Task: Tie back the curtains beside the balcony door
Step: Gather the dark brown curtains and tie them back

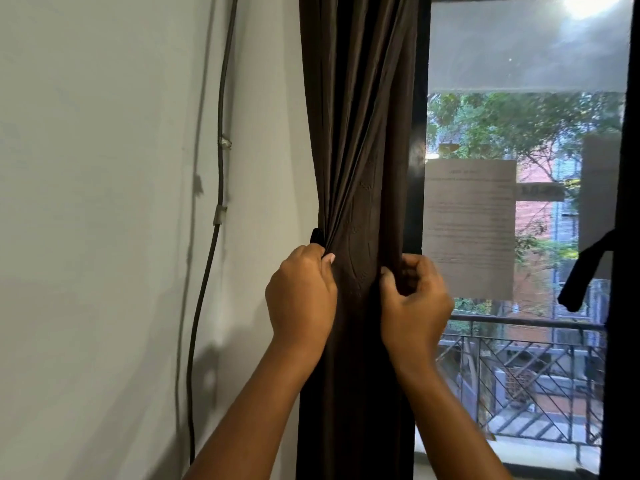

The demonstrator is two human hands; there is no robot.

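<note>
A dark brown curtain [360,133] hangs gathered in folds between the white wall and the balcony door's black frame [420,116]. My left hand [301,296] grips the curtain's left edge at mid height, fingers curled into the fabric. My right hand [414,296] grips the right edge of the bunch, fingers curled round a fold. A small black piece [317,235], perhaps a tieback end or hook, pokes out just above my left hand by the wall. At the far right a second dark curtain [623,306] hangs, with a black strap [585,275] dangling from it.
A grey cable [220,168] runs down the white wall [104,202], taped in two spots. A printed sheet of paper [469,223] is stuck on the door glass. Beyond the glass are a balcony railing [519,375], trees and buildings.
</note>
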